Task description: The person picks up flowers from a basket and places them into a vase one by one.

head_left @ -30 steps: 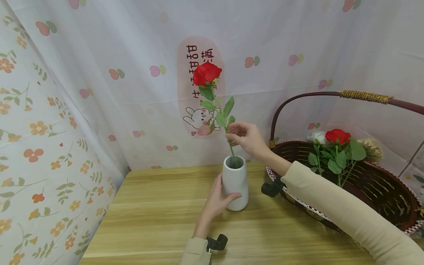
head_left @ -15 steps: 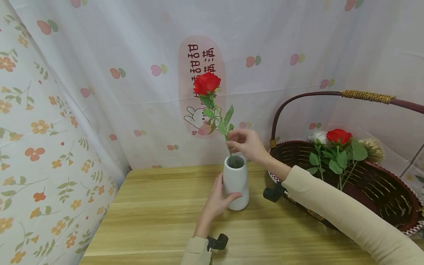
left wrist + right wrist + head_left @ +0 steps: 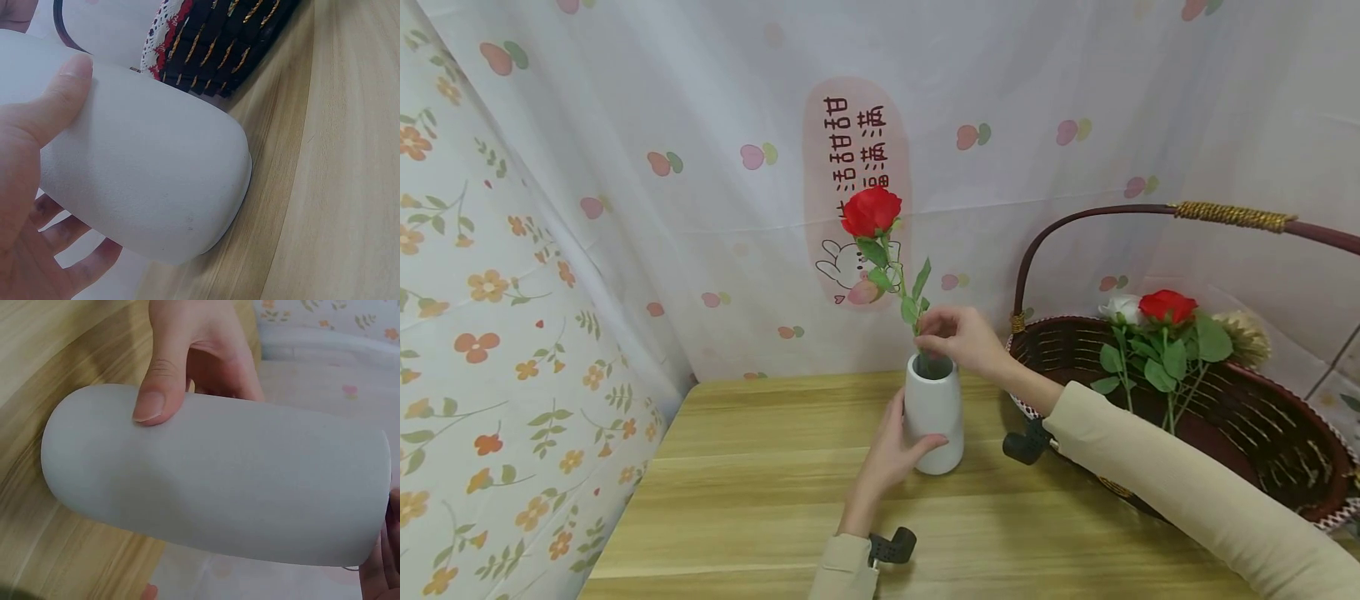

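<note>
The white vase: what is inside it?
The white vase holds the green stem of a red rose, pinched at the rim by the right hand. The left hand grips the vase. Its opaque wall hides the stem's lower end.

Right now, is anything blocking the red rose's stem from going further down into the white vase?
Nothing visible does. The right hand pinches the red rose by its stem just above the white vase, whose mouth shows only that stem. The left hand grips the vase's side, clear of the opening.

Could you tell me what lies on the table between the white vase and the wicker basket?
Only bare wood tabletop lies between the vase and basket, in the left wrist view.
</note>
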`<state>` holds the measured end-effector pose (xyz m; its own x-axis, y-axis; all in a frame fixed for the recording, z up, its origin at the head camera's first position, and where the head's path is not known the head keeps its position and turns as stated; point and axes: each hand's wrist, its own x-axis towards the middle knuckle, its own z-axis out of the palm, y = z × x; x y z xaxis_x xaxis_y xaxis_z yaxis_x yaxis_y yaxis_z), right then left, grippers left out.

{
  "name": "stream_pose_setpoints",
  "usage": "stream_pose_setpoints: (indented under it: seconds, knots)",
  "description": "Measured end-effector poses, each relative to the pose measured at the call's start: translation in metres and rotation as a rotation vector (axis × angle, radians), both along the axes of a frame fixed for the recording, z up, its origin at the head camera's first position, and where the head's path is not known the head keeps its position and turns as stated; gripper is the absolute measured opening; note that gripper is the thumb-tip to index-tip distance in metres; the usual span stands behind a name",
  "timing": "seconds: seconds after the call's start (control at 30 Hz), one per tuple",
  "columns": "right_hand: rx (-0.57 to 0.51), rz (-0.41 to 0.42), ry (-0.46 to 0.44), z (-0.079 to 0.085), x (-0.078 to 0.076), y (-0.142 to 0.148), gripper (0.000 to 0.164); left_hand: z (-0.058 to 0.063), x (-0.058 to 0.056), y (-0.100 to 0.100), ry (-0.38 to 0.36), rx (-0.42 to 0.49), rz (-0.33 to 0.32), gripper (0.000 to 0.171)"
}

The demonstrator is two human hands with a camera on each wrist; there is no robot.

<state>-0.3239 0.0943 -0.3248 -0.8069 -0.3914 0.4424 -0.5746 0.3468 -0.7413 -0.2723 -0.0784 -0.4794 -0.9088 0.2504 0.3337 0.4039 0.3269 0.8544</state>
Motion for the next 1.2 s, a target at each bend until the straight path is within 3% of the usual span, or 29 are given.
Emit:
stream_pose_setpoints:
  seconds: [0.73, 1.2]
  knots:
    - [0.162, -0.026, 0.05, -0.0026, 0.0006, -0.0007, 0.009, -0.0004, -0.0026, -0.0004, -0.003, -0.018, -0.003, 0.092]
    - [0.139, 0.013, -0.028, -0.001, 0.0016, 0.0024, 0.009, 0.0009, -0.0018, -0.0002, 0.01, -0.007, -0.006, 0.091]
